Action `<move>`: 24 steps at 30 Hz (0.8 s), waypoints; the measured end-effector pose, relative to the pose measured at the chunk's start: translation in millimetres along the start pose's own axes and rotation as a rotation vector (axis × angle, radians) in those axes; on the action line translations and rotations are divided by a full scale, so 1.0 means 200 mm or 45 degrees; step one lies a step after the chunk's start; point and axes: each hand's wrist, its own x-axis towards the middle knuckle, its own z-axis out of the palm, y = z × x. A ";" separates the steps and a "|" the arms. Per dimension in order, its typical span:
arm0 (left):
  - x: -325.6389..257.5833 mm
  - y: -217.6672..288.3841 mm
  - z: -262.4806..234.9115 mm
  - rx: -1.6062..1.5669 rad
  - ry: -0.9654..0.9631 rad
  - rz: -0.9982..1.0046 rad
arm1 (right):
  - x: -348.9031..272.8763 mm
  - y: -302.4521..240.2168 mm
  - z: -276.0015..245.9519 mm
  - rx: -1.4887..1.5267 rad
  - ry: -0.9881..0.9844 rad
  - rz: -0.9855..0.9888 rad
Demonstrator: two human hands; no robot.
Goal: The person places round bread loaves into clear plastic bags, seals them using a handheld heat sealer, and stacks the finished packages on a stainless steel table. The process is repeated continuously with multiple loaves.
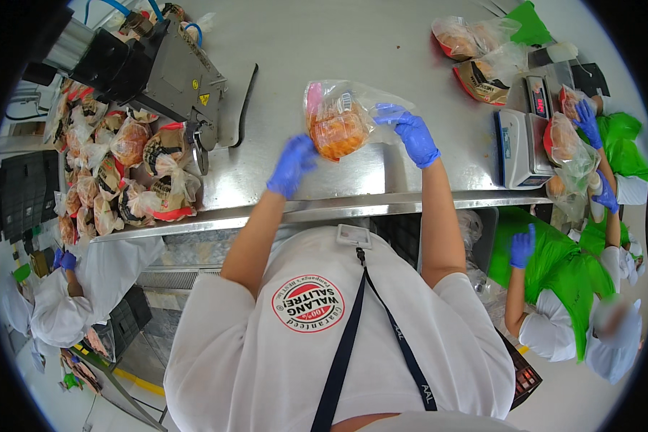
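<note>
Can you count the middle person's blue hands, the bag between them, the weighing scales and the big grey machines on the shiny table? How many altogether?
Blue hands: 2 (left hand, right hand)
Clear bag between them: 1
Weighing scale: 1
Big grey machine: 1
Total: 5

Head-worn fisheye view, facing down, close
</note>
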 end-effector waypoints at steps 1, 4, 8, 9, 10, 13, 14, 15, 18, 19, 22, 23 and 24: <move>-0.11 -0.05 0.07 0.011 -0.068 -0.112 | 0.03 -0.03 0.03 0.180 0.003 0.049; -0.17 -0.07 0.27 -0.140 -0.112 -0.127 | 0.14 0.04 0.02 0.044 -0.015 0.197; 0.01 -0.15 0.20 -0.120 -0.196 -0.051 | 0.26 0.05 0.10 -0.148 -0.066 0.341; 0.02 -0.16 0.19 -0.048 -0.165 -0.026 | 0.26 0.04 0.09 -0.156 -0.104 0.351; 0.03 -0.17 0.19 0.023 -0.134 -0.002 | 0.27 0.03 0.08 -0.165 -0.141 0.360; 0.04 -0.18 0.15 0.269 0.047 0.076 | 0.25 0.01 0.07 -0.107 -0.171 0.528; 0.04 -0.18 0.14 0.357 0.121 0.103 | 0.24 0.01 0.06 -0.075 -0.168 0.608; 0.05 -0.17 0.13 0.309 0.110 0.147 | 0.20 0.05 0.05 -0.028 -0.130 0.609; 0.05 -0.09 0.11 0.114 0.000 0.283 | 0.13 0.18 0.03 0.277 -0.075 0.631; 0.05 -0.04 0.12 0.019 -0.097 0.321 | 0.10 0.19 0.05 0.491 -0.081 0.661; 0.06 0.08 0.17 -0.370 -0.311 0.246 | 0.05 0.26 0.08 0.819 -0.021 0.643; 0.07 0.09 0.19 -0.516 -0.369 0.187 | 0.04 0.28 0.08 0.875 0.012 0.619; 0.06 0.08 0.18 -0.247 -0.357 0.378 | 0.03 0.29 0.09 0.968 0.029 0.619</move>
